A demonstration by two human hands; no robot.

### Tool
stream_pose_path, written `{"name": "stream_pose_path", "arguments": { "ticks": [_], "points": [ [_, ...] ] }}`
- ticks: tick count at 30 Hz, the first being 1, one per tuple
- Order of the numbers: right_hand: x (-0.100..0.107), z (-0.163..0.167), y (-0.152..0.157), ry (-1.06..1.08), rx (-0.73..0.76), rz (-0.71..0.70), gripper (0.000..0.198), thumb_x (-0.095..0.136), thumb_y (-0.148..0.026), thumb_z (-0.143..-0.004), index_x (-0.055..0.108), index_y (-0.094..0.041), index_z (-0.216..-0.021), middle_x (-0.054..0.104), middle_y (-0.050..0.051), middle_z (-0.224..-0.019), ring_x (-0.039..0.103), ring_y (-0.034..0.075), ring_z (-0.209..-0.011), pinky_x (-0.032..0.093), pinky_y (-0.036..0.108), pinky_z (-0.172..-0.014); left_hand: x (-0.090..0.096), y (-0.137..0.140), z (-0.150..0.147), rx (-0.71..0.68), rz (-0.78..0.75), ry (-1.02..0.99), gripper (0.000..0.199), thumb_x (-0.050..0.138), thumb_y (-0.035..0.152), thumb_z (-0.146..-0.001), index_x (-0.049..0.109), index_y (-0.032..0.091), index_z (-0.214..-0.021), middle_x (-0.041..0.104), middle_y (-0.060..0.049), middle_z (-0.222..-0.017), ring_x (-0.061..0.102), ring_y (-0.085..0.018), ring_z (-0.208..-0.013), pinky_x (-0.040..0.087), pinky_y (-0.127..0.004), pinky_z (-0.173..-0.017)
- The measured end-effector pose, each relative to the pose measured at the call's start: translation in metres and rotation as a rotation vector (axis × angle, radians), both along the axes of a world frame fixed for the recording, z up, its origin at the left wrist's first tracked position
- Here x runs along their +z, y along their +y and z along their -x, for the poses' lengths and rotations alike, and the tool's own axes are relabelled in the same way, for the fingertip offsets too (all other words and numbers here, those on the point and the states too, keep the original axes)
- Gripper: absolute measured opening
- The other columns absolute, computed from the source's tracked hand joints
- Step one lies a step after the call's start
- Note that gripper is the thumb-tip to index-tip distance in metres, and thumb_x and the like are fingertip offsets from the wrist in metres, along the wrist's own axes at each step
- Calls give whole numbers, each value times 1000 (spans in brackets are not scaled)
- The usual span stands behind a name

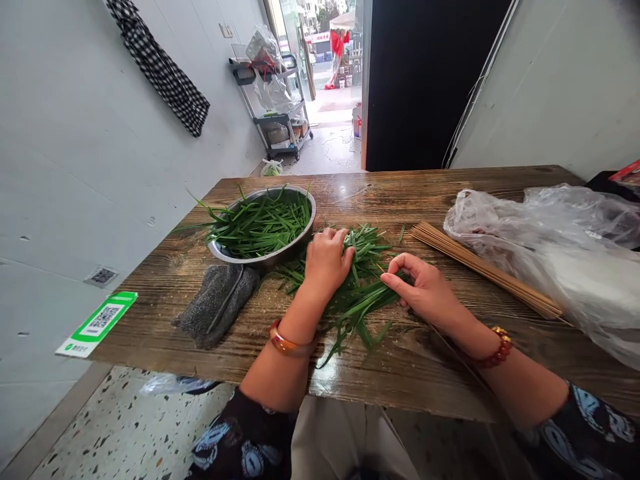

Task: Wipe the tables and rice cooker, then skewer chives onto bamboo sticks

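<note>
Long green garlic chives (365, 303) lie in a loose pile on the wooden table in front of me. My left hand (326, 260) is on the pile, its fingers curled over some of the leaves; the fingertips are partly hidden. To the right, my right hand (417, 287) pinches a thin bamboo skewer between thumb and forefinger. The skewer's tip (381, 268) points left over the chives, and its shaft runs back beneath my wrist. A metal bowl (314, 217) heaped with more chives stands just beyond my left hand.
A bundle of bamboo skewers (485, 270) lies at right beside clear plastic bags (540, 233). Left of my hands is a dark grey cloth-like item (217, 303). A green QR-code card (100, 323) sits at the table's left edge. Behind the table stands a cart (275, 120) near the doorway.
</note>
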State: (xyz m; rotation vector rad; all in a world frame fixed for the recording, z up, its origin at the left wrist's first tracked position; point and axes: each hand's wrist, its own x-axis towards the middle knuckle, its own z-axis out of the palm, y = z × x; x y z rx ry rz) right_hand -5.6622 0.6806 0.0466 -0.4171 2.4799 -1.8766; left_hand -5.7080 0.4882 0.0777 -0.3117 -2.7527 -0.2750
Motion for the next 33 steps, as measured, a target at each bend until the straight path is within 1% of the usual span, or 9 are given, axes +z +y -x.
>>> {"name": "stream_pose_path", "arguments": {
  "ticks": [3,5,10,13,18,21,26,29,33],
  "points": [
    [-1,0,0,-1,-1,-4,23,60,-43,-85,53,-22,-79,50,-6,-61,49,10,-44,37,25,-47,0,2,-3,19,131,-131,24,64,30,-85,69,20,-106,66,-12,-108,61,-28,-102,49,-40,-85],
    [-1,0,0,-7,4,-1,24,60,-43,-85,53,-22,-79,50,-6,-61,49,10,-44,37,25,-47,1,2,-3,3,102,-113,17,62,24,-86,70,21,-100,67,-10,-103,62,-27,-101,49,-39,-84],
    [1,-1,-1,-25,6,17,24,60,-44,-84,52,-22,-78,49,-6,-61,49,9,-42,36,25,-45,4,-2,-1,-49,-154,198,26,48,17,-92,68,19,-109,69,-9,-106,62,-22,-100,49,-37,-90],
    [1,-1,-1,-19,8,12,24,60,-43,-84,52,-22,-78,50,-6,-63,49,9,-42,37,24,-45,4,-3,-2,-32,-146,353,35,43,15,-94,66,22,-120,64,-11,-125,58,-23,-112,46,-40,-96],
    [2,-1,0,-15,-5,-1,23,60,-42,-84,53,-22,-78,50,-5,-62,50,10,-45,38,25,-47,0,0,-1,-76,-90,65,29,48,20,-93,70,19,-112,72,-11,-107,64,-25,-102,48,-38,-90],
    [3,-2,-1,-24,0,6,22,60,-42,-84,53,-22,-79,50,-5,-62,49,10,-45,38,25,-48,-1,1,-1,-70,-260,21,30,50,25,-93,67,17,-116,73,-10,-103,67,-21,-91,49,-32,-83],
    [3,-1,-1,-1,7,9,22,59,-42,-84,53,-21,-77,50,-4,-64,47,10,-47,36,25,-47,4,-3,2,-15,-598,137,42,56,35,-91,59,14,-126,66,-2,-78,58,-13,-66,47,-25,-66],
    [3,-1,-1,8,7,6,22,60,-42,-83,53,-21,-77,50,-4,-65,47,10,-47,36,25,-47,4,-6,5,-7,-619,217,40,57,32,-89,58,13,-124,63,-4,-87,57,-13,-70,49,-27,-69],
    [3,-2,-1,-9,6,-2,23,60,-43,-84,53,-22,-77,50,-5,-61,48,10,-46,37,25,-47,4,-6,5,-21,-474,294,37,53,17,-86,57,17,-124,61,-10,-111,60,-19,-94,50,-34,-86]
  ]
}}
